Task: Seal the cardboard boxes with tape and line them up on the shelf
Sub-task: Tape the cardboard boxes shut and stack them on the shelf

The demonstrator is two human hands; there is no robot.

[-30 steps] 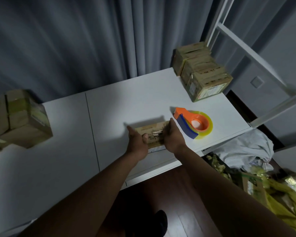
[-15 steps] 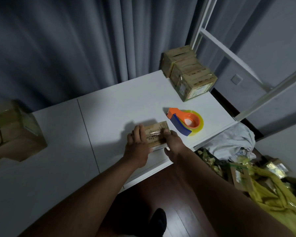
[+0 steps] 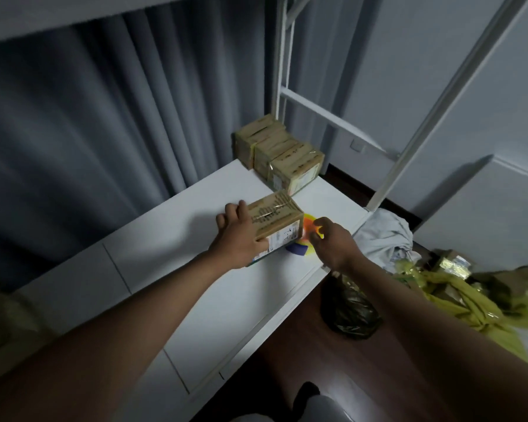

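Observation:
My left hand (image 3: 241, 239) grips a taped cardboard box (image 3: 276, 222) by its left end, fingers over the top and thumb on the near side, tilted just above the white shelf top (image 3: 177, 239). My right hand (image 3: 333, 242) is off the box, its fingers loosely curled and holding nothing, over the orange-and-blue tape dispenser (image 3: 308, 225). The box and that hand hide most of the dispenser. A row of sealed cardboard boxes (image 3: 281, 156) stands at the shelf's back right corner.
White shelf posts (image 3: 282, 71) and a crossbar rise behind the row. On the floor to the right lie a black plastic bag (image 3: 348, 309), a white cloth (image 3: 384, 236) and yellow packaging scraps (image 3: 457, 287). A grey curtain hangs behind. Blurred boxes (image 3: 3, 315) sit far left.
My left hand has lifted the box off the shelf top and carried it toward the back right. My right hand has let go of it and now hovers over the tape dispenser.

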